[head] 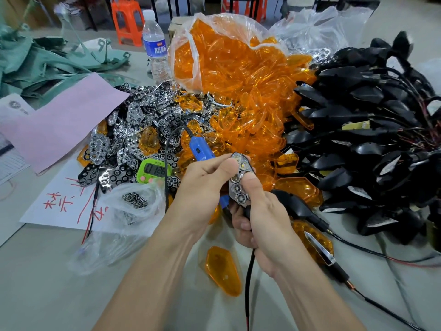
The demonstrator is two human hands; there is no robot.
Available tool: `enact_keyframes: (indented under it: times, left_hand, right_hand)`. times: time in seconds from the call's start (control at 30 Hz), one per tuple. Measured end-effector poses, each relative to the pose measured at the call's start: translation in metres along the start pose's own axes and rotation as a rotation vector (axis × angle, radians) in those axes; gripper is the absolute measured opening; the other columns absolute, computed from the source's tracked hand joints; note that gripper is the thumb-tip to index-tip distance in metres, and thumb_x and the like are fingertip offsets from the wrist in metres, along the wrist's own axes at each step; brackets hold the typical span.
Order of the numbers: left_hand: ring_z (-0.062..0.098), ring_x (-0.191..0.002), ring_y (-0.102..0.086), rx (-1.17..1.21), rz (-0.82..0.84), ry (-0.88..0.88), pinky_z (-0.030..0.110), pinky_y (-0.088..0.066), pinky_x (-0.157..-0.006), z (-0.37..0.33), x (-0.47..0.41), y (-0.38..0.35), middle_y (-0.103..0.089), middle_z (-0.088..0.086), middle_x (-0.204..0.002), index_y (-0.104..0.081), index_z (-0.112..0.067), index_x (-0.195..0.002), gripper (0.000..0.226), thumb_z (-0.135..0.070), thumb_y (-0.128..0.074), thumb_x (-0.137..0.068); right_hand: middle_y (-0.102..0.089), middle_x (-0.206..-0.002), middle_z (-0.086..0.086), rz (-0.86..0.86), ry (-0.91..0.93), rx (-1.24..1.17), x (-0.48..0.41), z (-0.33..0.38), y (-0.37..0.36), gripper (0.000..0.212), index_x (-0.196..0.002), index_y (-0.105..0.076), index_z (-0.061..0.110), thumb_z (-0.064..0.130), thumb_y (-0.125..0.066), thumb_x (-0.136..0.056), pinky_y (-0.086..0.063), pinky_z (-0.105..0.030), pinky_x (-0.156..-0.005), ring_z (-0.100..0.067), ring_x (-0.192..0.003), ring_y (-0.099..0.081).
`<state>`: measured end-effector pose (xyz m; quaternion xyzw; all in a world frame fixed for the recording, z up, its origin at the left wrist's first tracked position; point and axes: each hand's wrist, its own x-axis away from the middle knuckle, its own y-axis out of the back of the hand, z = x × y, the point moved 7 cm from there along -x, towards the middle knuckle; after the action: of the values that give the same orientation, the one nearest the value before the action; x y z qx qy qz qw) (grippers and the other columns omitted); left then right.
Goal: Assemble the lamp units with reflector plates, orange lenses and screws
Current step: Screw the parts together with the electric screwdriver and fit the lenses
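Lamp unit (247,212) upright, reflector plate (238,186) facing camera, right hand (265,211) gripping it, left hand (202,180) pinching its top

table (47,295) | orange lenses (250,120) | reflector plates (133,130) | black housings (358,130) | water bottle (155,51)

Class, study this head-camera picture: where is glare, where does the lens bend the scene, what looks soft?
Head view: glare glints on the chrome reflector plate gripped by left hand and right hand, and on the clear plastic bag of orange lenses; wide-angle distortion leans the clear plastic water bottle; the background is soft; even light, faint shadows.
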<state>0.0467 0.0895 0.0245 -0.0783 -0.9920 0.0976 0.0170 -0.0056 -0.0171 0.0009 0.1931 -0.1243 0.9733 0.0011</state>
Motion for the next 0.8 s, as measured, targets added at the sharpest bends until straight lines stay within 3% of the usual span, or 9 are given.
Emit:
enact_keyframes:
  times: [0.1,0.23,0.3,0.37,0.43,0.5,0.63,0.7,0.8]
  left_hand:
    - [0.033,-0.076,-0.058,-0.144,-0.104,-0.091,0.067,-0.052,-0.075,-0.004,-0.001,0.004,-0.066,0.035,-0.092,-0.077,-0.009,-0.09,0.03,-0.034,-0.061,-0.093]
    - [0.033,-0.074,-0.054,-0.197,-0.118,-0.068,0.071,-0.049,-0.078,-0.003,-0.001,0.003,-0.06,0.04,-0.085,-0.069,0.0,-0.093,0.055,-0.054,-0.06,-0.085]
    - [0.032,-0.078,-0.056,-0.197,-0.087,-0.041,0.071,-0.05,-0.082,0.001,-0.001,0.001,-0.062,0.038,-0.091,-0.07,-0.002,-0.096,0.053,-0.053,-0.06,-0.087]
    - [0.031,-0.079,-0.061,-0.157,-0.044,-0.005,0.067,-0.054,-0.082,0.006,-0.002,0.0,-0.068,0.033,-0.095,-0.074,-0.005,-0.094,0.04,-0.043,-0.063,-0.092]
    - [0.027,-0.066,-0.061,-0.171,-0.02,-0.003,0.051,-0.056,-0.063,0.007,-0.004,0.003,-0.072,0.023,-0.079,-0.076,-0.006,-0.088,0.032,-0.035,-0.064,-0.093]
    - [0.023,-0.057,-0.057,-0.213,-0.025,-0.029,0.042,-0.049,-0.054,0.004,-0.006,0.004,-0.069,0.016,-0.069,-0.076,-0.007,-0.082,0.029,-0.032,-0.065,-0.092]
    - [0.024,-0.063,-0.059,-0.277,-0.005,-0.034,0.047,-0.053,-0.059,-0.001,-0.009,-0.005,-0.072,0.022,-0.078,-0.079,-0.014,-0.086,0.023,-0.03,-0.066,-0.095]
    - [0.023,-0.071,-0.067,-0.285,0.054,0.028,0.05,-0.059,-0.07,0.0,-0.014,-0.012,-0.075,0.019,-0.086,-0.081,-0.016,-0.092,0.02,-0.027,-0.066,-0.1]
    - [0.011,-0.094,-0.077,-0.193,0.012,0.085,0.026,-0.063,-0.081,-0.008,-0.022,-0.008,-0.08,0.0,-0.102,-0.077,-0.021,-0.113,0.024,-0.034,-0.059,-0.103]
  right_hand:
    - [-0.033,-0.058,0.001,0.037,-0.014,-0.022,-0.002,-0.004,-0.004,0.047,-0.087,-0.057,0.016,0.061,-0.047,-0.1,-0.021,-0.018,-0.037,-0.008,-0.044,-0.026]
    - [-0.034,-0.055,0.001,0.058,-0.083,-0.033,-0.005,-0.007,-0.004,0.039,-0.087,-0.052,0.017,0.052,-0.051,-0.102,-0.021,-0.019,-0.037,-0.009,-0.039,-0.024]
    - [-0.035,-0.053,0.001,0.028,-0.085,-0.026,-0.007,-0.006,-0.001,0.038,-0.083,-0.052,0.017,0.05,-0.051,-0.103,-0.021,-0.019,-0.037,-0.009,-0.037,-0.024]
    - [-0.036,-0.053,0.001,0.001,-0.081,-0.011,-0.007,-0.007,0.001,0.042,-0.077,-0.053,0.017,0.05,-0.051,-0.103,-0.021,-0.019,-0.038,-0.01,-0.038,-0.025]
    - [-0.036,-0.055,0.001,-0.009,-0.08,-0.009,-0.005,-0.009,0.001,0.045,-0.07,-0.052,0.019,0.05,-0.053,-0.102,-0.021,-0.019,-0.038,-0.01,-0.04,-0.026]
    - [-0.036,-0.054,0.002,-0.026,-0.074,-0.008,-0.003,-0.008,0.002,0.046,-0.068,-0.052,0.019,0.05,-0.053,-0.102,-0.021,-0.018,-0.037,-0.009,-0.038,-0.026]
    - [-0.041,-0.047,0.006,-0.035,-0.081,-0.063,-0.002,-0.004,0.005,0.044,-0.076,-0.053,0.012,0.048,-0.051,-0.103,-0.023,-0.015,-0.033,-0.003,-0.032,-0.031]
    - [-0.045,-0.047,0.008,-0.063,-0.105,-0.067,-0.002,-0.006,0.015,0.046,-0.084,-0.056,0.007,0.05,-0.052,-0.101,-0.025,-0.015,-0.033,-0.002,-0.033,-0.034]
    - [-0.039,-0.049,0.006,-0.108,-0.109,0.001,0.0,-0.008,0.03,0.05,-0.079,-0.056,0.009,0.053,-0.05,-0.101,-0.023,-0.018,-0.034,-0.005,-0.034,-0.031]
